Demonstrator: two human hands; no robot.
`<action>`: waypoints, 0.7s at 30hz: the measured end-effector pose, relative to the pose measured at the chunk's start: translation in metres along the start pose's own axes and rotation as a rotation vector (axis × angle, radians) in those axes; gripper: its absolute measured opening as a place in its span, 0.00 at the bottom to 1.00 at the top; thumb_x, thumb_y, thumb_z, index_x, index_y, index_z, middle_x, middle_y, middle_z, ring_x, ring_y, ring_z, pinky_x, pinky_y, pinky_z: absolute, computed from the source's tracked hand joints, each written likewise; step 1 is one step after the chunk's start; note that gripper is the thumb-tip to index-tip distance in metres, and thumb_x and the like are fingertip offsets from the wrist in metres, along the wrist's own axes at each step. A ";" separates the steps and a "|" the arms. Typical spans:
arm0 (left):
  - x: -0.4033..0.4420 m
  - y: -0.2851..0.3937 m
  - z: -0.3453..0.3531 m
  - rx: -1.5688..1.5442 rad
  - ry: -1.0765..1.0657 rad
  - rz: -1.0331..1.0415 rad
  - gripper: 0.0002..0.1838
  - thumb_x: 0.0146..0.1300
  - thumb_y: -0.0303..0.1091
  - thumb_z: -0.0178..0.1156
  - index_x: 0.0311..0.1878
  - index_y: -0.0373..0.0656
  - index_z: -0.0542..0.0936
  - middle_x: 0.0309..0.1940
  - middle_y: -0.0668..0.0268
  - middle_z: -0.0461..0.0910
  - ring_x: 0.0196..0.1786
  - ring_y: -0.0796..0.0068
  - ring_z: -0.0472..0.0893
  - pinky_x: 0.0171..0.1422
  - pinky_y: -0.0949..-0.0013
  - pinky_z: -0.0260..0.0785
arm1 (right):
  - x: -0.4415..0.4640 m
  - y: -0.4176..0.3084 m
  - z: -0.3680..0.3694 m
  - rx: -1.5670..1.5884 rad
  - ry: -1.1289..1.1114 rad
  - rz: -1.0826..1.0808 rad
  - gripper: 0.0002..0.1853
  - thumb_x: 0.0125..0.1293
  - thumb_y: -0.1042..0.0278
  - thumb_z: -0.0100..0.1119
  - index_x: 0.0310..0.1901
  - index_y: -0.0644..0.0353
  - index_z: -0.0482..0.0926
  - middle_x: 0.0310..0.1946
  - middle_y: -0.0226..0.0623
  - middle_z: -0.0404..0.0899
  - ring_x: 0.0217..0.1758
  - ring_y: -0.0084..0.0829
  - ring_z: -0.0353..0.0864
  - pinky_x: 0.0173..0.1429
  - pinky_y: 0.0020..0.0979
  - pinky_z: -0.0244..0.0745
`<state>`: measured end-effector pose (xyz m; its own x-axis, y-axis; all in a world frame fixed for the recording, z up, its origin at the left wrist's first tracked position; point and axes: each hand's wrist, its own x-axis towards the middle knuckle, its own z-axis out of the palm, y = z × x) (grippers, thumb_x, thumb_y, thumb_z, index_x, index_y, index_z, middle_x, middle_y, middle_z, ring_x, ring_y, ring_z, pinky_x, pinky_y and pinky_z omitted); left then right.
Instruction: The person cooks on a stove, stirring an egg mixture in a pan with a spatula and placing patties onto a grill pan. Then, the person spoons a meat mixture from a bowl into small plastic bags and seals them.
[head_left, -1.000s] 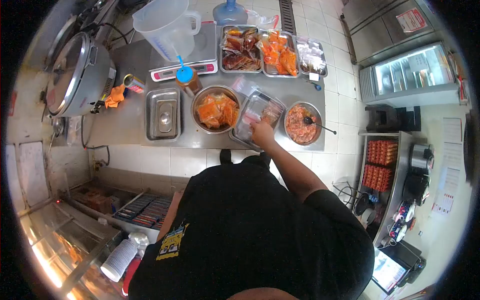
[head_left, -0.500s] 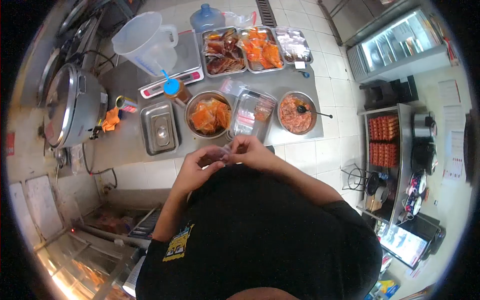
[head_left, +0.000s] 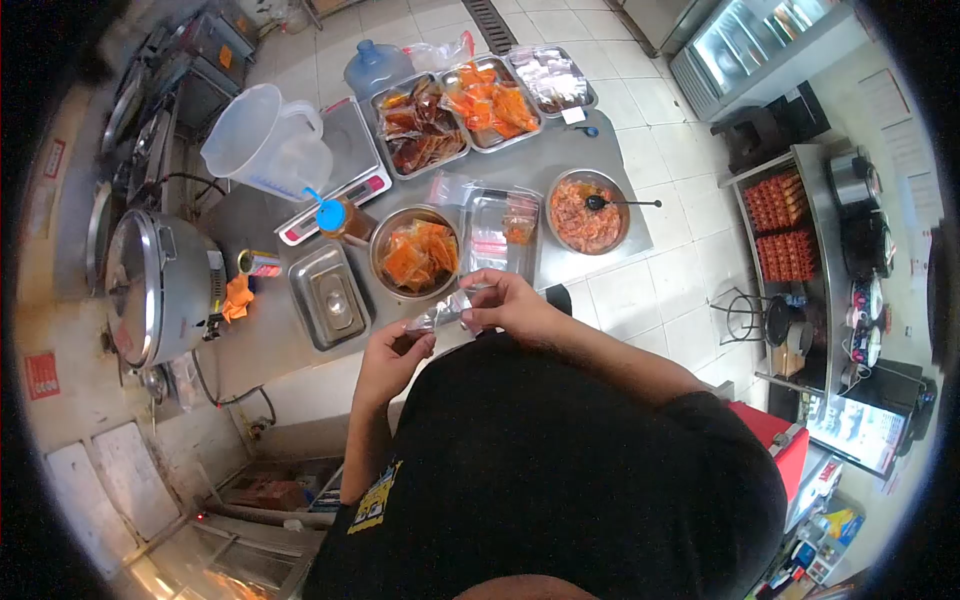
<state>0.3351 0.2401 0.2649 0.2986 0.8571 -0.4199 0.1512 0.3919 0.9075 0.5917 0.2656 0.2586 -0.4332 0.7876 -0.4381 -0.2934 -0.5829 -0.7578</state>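
A small transparent plastic bag (head_left: 440,311) is stretched between my two hands, just in front of my chest at the table's near edge. My left hand (head_left: 390,357) pinches one end between thumb and fingers. Fingers of my right hand (head_left: 508,304) are closed on the other end. Beyond them stands a steel bowl (head_left: 374,262) holding orange sauce packets (head_left: 422,254). To its right, a steel tray (head_left: 540,262) contains flat bags and a filled packet (head_left: 520,217). Farther right, a bowl of pinkish minced filling (head_left: 587,222) has a black spoon (head_left: 598,202) in it.
A lidded steel container (head_left: 330,297) and a blue-capped jar (head_left: 340,219) stand left of the bowl. Behind are a scale (head_left: 345,165), a measuring jug (head_left: 262,140) and trays of bagged food (head_left: 420,125). A large cooker (head_left: 165,290) occupies the left side.
My hands have moved apart, and the plastic bag now shows spread between them. The whole view has turned, shifting the left-hand side of the table downward.
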 end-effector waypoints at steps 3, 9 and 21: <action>0.000 0.008 0.009 0.052 0.092 0.005 0.09 0.66 0.27 0.69 0.47 0.36 0.82 0.33 0.70 0.83 0.36 0.81 0.80 0.44 0.74 0.73 | 0.014 0.017 -0.010 -0.160 0.029 -0.003 0.05 0.63 0.77 0.72 0.38 0.63 0.84 0.34 0.32 0.86 0.37 0.22 0.83 0.42 0.25 0.76; -0.009 0.001 0.027 0.133 0.353 0.212 0.13 0.65 0.28 0.71 0.50 0.36 0.82 0.35 0.68 0.84 0.37 0.81 0.82 0.44 0.74 0.74 | 0.012 0.010 0.011 -0.508 -0.037 -0.115 0.08 0.61 0.72 0.75 0.32 0.62 0.83 0.30 0.32 0.86 0.35 0.20 0.83 0.41 0.26 0.77; -0.006 0.009 0.046 0.168 0.175 0.019 0.08 0.68 0.30 0.65 0.40 0.33 0.86 0.33 0.60 0.88 0.34 0.75 0.85 0.40 0.70 0.76 | 0.005 0.013 0.008 -0.642 -0.098 -0.012 0.10 0.58 0.64 0.73 0.34 0.63 0.86 0.29 0.40 0.87 0.33 0.29 0.85 0.43 0.34 0.79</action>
<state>0.3784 0.2228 0.2752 0.1369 0.9146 -0.3804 0.3061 0.3261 0.8944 0.5789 0.2601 0.2508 -0.5175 0.7539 -0.4048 0.2559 -0.3150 -0.9139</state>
